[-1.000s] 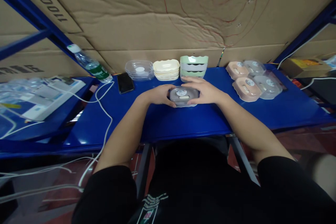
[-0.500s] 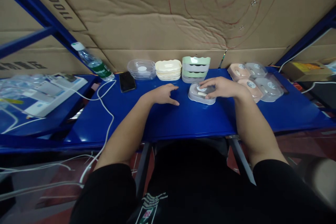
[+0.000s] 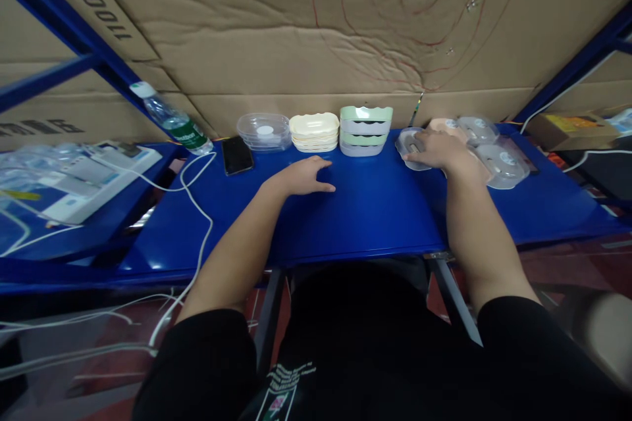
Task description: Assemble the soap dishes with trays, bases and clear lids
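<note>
My right hand (image 3: 437, 150) is closed over a small grey lidded plastic box (image 3: 413, 152), gripping it from above at the right of the desk. The box lies beside a cluster of similar lidded boxes: peach ones (image 3: 448, 128) and grey ones (image 3: 503, 166). Part of the cluster is hidden behind my hand and wrist. My left hand (image 3: 305, 177) rests over the desk with thumb and fingers apart, holding nothing. Just beyond it stand stacked cream wavy-edged trays (image 3: 315, 128). To their right is a stack of green and grey trays (image 3: 366, 131); to their left, stacked clear lids (image 3: 264, 130).
A black phone (image 3: 237, 156) and a water bottle (image 3: 182, 128) lie at the back left of the blue desk (image 3: 355, 223). A white cable (image 3: 203, 204) runs down its left side. A cardboard wall (image 3: 237, 26) closes off the back; blue metal posts stand either side.
My right hand has carried the grey lidded box rightward and back, from the desk's middle to beside the other lidded boxes. My left hand has hardly moved.
</note>
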Available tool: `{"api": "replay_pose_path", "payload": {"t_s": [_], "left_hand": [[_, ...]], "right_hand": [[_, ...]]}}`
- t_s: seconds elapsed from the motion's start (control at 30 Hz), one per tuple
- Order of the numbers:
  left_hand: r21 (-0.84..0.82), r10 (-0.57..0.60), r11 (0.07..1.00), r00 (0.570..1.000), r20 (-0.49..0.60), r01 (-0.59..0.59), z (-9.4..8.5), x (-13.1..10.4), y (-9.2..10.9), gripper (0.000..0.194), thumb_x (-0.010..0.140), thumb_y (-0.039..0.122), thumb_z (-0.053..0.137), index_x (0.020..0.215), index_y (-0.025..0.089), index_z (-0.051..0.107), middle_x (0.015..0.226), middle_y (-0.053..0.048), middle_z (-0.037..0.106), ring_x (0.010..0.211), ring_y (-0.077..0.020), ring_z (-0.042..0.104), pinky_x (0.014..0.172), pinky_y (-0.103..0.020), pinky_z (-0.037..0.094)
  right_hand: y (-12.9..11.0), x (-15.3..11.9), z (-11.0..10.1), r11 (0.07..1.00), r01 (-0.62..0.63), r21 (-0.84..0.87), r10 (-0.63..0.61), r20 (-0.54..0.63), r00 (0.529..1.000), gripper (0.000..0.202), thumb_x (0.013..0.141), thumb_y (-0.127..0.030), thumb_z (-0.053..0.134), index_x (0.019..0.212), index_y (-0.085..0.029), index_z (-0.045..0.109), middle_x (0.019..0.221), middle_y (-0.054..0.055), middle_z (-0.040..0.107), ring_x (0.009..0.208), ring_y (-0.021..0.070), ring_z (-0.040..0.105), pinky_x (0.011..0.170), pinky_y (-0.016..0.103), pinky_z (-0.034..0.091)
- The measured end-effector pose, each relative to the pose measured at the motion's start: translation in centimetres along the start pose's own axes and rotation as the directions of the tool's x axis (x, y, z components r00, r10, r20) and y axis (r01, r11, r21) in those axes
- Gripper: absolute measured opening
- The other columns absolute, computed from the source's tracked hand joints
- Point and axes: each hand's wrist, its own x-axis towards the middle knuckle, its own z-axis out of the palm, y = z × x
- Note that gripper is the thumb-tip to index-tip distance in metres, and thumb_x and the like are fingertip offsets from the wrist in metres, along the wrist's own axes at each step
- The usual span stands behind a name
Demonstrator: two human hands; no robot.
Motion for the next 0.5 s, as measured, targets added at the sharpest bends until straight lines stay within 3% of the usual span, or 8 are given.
{"api": "replay_pose_path", "payload": {"t_s": [0.13, 0.3, 0.37, 0.5], "left_hand": [[0.023, -0.042, 0.999, 0.999, -0.030, 0.043, 0.0, 0.1, -0.5, 0.087, 0.090, 0.069, 0.078, 0.160, 0.019, 0.063, 0.157, -0.018, 0.068, 0.130, -0.0351, 0.070, 0.112, -0.043, 0.053], [0.034, -0.047, 0.998, 0.996, -0.075, 0.050, 0.0, 0.2, -0.8, 0.080, 0.094, 0.064, 0.077, 0.157, 0.018, 0.064, 0.154, -0.018, 0.070, 0.133, -0.0343, 0.069, 0.117, -0.044, 0.051], [0.035, -0.034, 0.999, 0.992, -0.118, 0.039, 0.1, 0.2, -0.8, 0.075, 0.095, 0.062, 0.077, 0.155, 0.019, 0.066, 0.154, -0.017, 0.070, 0.136, -0.0345, 0.068, 0.118, -0.045, 0.050], [0.035, -0.014, 0.999, 0.981, -0.191, 0.021, 0.4, 0.3, -0.5, 0.066, 0.097, 0.056, 0.075, 0.150, 0.018, 0.068, 0.154, -0.018, 0.066, 0.132, -0.0349, 0.068, 0.117, -0.048, 0.053]], "right_hand": [[-1.0, -0.3, -0.4, 1.000, -0.014, -0.010, 0.014, -0.032, 0.999, 0.072, 0.098, -0.073, 0.062, 0.145, -0.019, 0.073, 0.163, 0.023, 0.063, 0.148, 0.0500, 0.058, 0.117, 0.067, 0.050], [-2.4, -1.2, -1.4, 0.996, -0.086, -0.027, 0.084, -0.053, 0.995, 0.068, 0.095, -0.082, 0.066, 0.125, -0.023, 0.083, 0.126, 0.022, 0.081, 0.132, 0.0528, 0.068, 0.109, 0.068, 0.053], [-2.6, -1.2, -1.3, 0.995, -0.100, -0.024, 0.099, -0.039, 0.994, 0.071, 0.093, -0.080, 0.070, 0.132, -0.021, 0.080, 0.126, 0.023, 0.081, 0.129, 0.0539, 0.069, 0.108, 0.068, 0.054], [-2.1, -0.8, -0.7, 0.997, -0.075, 0.001, 0.075, -0.038, 0.996, 0.082, 0.095, -0.070, 0.073, 0.158, -0.018, 0.064, 0.146, 0.025, 0.075, 0.138, 0.0530, 0.067, 0.111, 0.066, 0.054]]}}
